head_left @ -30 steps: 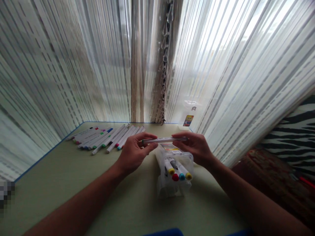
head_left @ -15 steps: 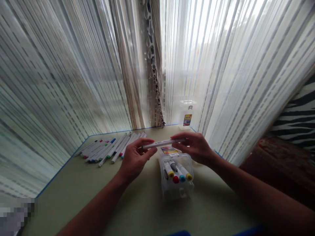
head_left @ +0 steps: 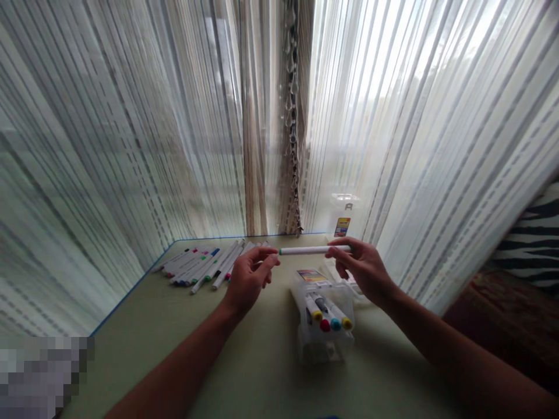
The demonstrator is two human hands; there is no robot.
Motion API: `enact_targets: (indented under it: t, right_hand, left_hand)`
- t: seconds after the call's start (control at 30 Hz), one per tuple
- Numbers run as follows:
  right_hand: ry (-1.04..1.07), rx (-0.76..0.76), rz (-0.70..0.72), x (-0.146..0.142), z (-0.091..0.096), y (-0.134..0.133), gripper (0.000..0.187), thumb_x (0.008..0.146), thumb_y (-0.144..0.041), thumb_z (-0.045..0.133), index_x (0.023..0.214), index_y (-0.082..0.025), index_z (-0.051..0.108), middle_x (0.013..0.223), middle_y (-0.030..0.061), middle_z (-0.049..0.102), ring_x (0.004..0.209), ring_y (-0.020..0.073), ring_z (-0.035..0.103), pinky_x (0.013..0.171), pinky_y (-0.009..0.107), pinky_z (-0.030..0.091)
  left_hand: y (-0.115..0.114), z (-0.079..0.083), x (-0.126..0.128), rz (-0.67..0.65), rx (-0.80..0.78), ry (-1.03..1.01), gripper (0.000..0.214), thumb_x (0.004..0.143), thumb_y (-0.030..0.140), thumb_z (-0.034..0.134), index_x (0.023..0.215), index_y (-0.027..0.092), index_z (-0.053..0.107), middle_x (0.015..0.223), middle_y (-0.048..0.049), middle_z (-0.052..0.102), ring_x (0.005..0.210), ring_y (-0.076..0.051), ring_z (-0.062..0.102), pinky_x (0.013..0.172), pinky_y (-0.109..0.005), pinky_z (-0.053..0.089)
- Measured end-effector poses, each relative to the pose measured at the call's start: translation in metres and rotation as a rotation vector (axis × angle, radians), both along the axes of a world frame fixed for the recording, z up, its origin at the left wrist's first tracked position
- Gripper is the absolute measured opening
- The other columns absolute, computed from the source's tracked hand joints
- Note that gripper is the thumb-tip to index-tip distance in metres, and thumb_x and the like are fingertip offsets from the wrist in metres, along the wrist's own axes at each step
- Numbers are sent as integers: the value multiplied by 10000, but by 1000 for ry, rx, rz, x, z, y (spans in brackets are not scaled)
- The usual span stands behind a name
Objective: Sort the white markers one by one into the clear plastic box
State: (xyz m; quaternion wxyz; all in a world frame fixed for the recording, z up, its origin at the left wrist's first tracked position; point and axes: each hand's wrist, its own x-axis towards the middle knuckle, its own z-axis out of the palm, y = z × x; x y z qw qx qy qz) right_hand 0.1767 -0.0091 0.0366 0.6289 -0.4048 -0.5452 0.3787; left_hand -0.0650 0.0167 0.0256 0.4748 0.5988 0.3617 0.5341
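Note:
A white marker (head_left: 303,251) with a green end is held level above the table, between my two hands. My right hand (head_left: 362,265) pinches its right part, fingers closed round the barrel. At the green end, the thumb and index fingertips of my left hand (head_left: 252,276) are closed on the tip. Below the marker stands a clear plastic case (head_left: 303,337) with several markers in it. Yellow, red and blue ends (head_left: 335,325) of these face me. The case's far side is partly hidden by my right hand.
Several white markers (head_left: 198,269) with coloured ends lie in a spread pile on the left of the green table (head_left: 166,349). A clear container with a yellow label (head_left: 342,226) stands at the back edge, before striped curtains (head_left: 209,145). A zebra-patterned cloth (head_left: 533,250) is at the right.
The marker has slid rightward relative to my left hand, whose fingers moved from round its barrel to its green end. The view has shifted, so the scene sits further right.

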Motion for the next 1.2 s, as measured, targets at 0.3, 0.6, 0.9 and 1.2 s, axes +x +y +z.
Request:
enact_targets:
  t: [0.3, 0.6, 0.9, 1.2]
  right_hand:
    - [111, 3, -45, -3, 4, -1, 423, 718, -536, 812, 818, -170, 625, 702, 49, 744, 326, 66, 447, 311, 206, 334]
    - [102, 85, -172, 7, 34, -37, 505, 718, -627, 772, 825, -143, 671, 697, 103, 755, 347, 98, 513, 329, 217, 345]
    - [-175, 174, -419, 34, 42, -121, 357, 850, -533, 700, 936, -187, 682, 736, 85, 755, 436, 131, 561, 369, 232, 376]
    - [-527, 203, -581, 19, 42, -175, 276, 914, -464, 638, 969, -196, 677, 557, -5, 638, 398, 106, 472, 385, 220, 323]
  left_hand:
    - [19, -10, -19, 83, 59, 119, 289, 776, 426, 641, 717, 142, 649, 642, -17, 642, 428, -76, 448, 401, -202, 327]
    - [24, -14, -23, 81, 115, 223, 332, 772, 477, 611, 768, 150, 672, 656, -27, 658, 433, -104, 464, 421, -226, 345]
    - [16, -7, -19, 96, 266, 357, 267, 795, 407, 597, 742, 168, 705, 631, -37, 688, 530, -165, 577, 545, -266, 415]
    - [10, -10, -14, 49, 438, 568, 260, 837, 353, 547, 764, 170, 718, 632, -30, 679, 578, -163, 579, 591, -276, 389]
